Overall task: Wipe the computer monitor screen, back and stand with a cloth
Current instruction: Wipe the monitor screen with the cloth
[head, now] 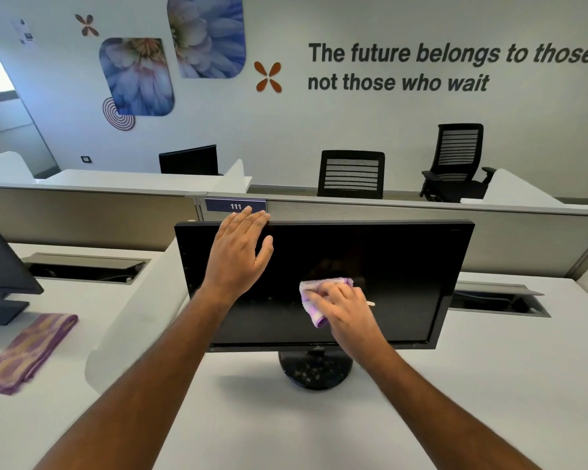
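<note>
From the head camera, the black computer monitor [370, 266] stands on its round speckled stand [314, 368] on a white desk [455, 385]. The left hand [240, 252] lies flat with straight fingers over the monitor's top edge. The right hand [345, 308] presses a crumpled lilac cloth [314, 300] against the dark screen's lower middle. A folded purple towel [28, 351] lies on the neighbouring desk.

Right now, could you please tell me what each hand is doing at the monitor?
Left hand: open, straight fingers resting on the monitor top edge.
Right hand: curled on the cloth, pressing it against the screen.
</note>
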Motion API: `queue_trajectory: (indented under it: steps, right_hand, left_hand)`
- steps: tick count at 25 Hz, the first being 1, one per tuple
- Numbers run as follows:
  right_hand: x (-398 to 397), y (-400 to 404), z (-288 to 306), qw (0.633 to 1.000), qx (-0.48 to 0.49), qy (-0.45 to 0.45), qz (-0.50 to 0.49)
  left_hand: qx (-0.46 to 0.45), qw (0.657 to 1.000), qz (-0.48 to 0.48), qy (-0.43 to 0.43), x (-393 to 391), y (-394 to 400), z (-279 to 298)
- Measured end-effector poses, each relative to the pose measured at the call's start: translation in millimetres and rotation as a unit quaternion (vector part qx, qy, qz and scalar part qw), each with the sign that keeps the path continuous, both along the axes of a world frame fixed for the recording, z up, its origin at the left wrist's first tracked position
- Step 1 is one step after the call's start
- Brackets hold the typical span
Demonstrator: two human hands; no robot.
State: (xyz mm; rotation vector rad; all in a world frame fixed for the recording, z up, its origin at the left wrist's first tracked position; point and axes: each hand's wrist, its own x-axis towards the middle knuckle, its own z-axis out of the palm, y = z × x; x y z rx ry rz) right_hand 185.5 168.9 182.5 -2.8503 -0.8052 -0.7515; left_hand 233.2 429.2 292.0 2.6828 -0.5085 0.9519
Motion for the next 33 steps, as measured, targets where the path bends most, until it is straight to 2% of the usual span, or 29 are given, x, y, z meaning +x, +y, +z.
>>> queue_trajectory:
  steps: [4, 7, 10, 13, 17, 23, 29, 33]
  right_hand:
    - [-12.1, -14.9, -26.6, 0.999, -0.039, 0.022, 0.015]
    - [-6.7, -14.9, -17.6, 0.999, 0.018, -0.010, -0.026]
    - [4.2, 16.9, -0.2, 0.998, 0.054, -0.023, -0.014]
    - [4.0, 50.2, -5.0, 0.999, 0.036, -0.005, 0.014]
    - [-6.6, 41.5, -30.6, 0.999, -0.001, 0.035, 0.019]
    - [1.6, 71.2, -8.1, 0.997, 0.078, 0.018, 0.018]
    - [-6.8, 92.0, -28.4, 0.998, 0.010, 0.050, 0.047]
    - [-6.7, 92.4, -17.5, 0.998, 0.055, 0.030, 0.030]
  left_hand:
    - [0.017, 1.000, -0.019, 0.002, -0.3, 28.3, 1.8]
    - [-0.014, 1.000, 0.012, -0.007, -2.2, 62.8, 0.6]
    - [-0.019, 1.000, 0.014, 0.003, -2.8, 78.2, -1.9]
    - [-0.020, 1.000, -0.002, 0.010, -0.8, 78.9, -0.4]
    - [-0.028, 0.999, -0.020, 0.000, 0.0, 83.6, -2.9]
    - [-0.038, 0.999, -0.023, 0.010, 1.2, 80.4, -1.9]
    - [-0.006, 0.999, -0.038, 0.021, 1.9, 101.8, -1.5]
    - [-0.078, 0.995, -0.045, 0.039, -4.5, 129.2, -6.5]
